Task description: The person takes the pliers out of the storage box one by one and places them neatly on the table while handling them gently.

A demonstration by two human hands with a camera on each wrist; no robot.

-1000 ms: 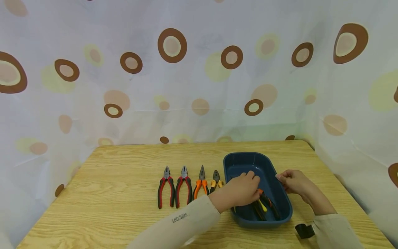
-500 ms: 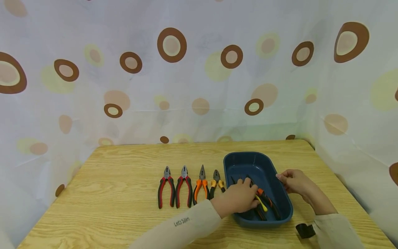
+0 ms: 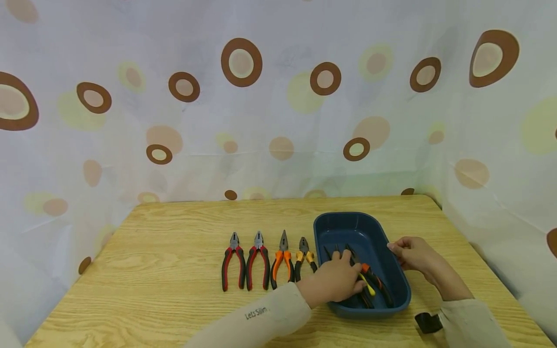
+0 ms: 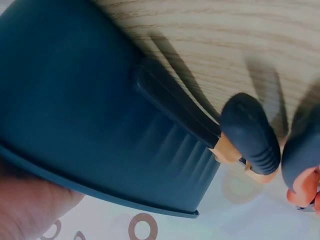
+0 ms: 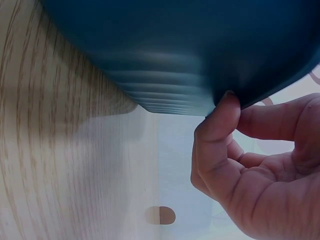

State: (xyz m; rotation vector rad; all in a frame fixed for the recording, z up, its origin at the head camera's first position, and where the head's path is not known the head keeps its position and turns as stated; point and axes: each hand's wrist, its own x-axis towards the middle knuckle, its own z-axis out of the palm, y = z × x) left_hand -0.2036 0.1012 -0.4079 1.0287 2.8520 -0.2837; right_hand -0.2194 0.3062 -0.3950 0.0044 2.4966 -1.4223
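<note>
In the head view a dark blue plastic bin (image 3: pixel 374 313) stands on the right of the table. My left hand (image 3: pixel 335 280) reaches over its left wall and lies on the tools inside, fingers spread and partly bent; the fingertips are partly hidden. Dark tool tips show past these fingers. Beside them lie black-handled pliers with an orange-red part (image 3: pixel 365 267) and a tool with a yellow handle (image 3: pixel 371 291). My right hand (image 5: pixel 260 165) pinches the bin's right rim between thumb and fingers. In the left wrist view, part of my left hand (image 4: pixel 32 205) shows at the bin's rim.
Left of the bin, pliers stand in a row: two red-and-black pairs (image 3: pixel 225 270), orange long-nose pliers (image 3: pixel 284 241) and yellow-and-black pliers (image 3: pixel 303 245), close to the bin wall. A patterned curtain (image 3: pixel 278 121) hangs behind the wooden table (image 3: pixel 152 261).
My left hand has shifted slightly left and down inside the bin, with its fingers lower, baring tool tips beyond them. My right hand stays on the rim.
</note>
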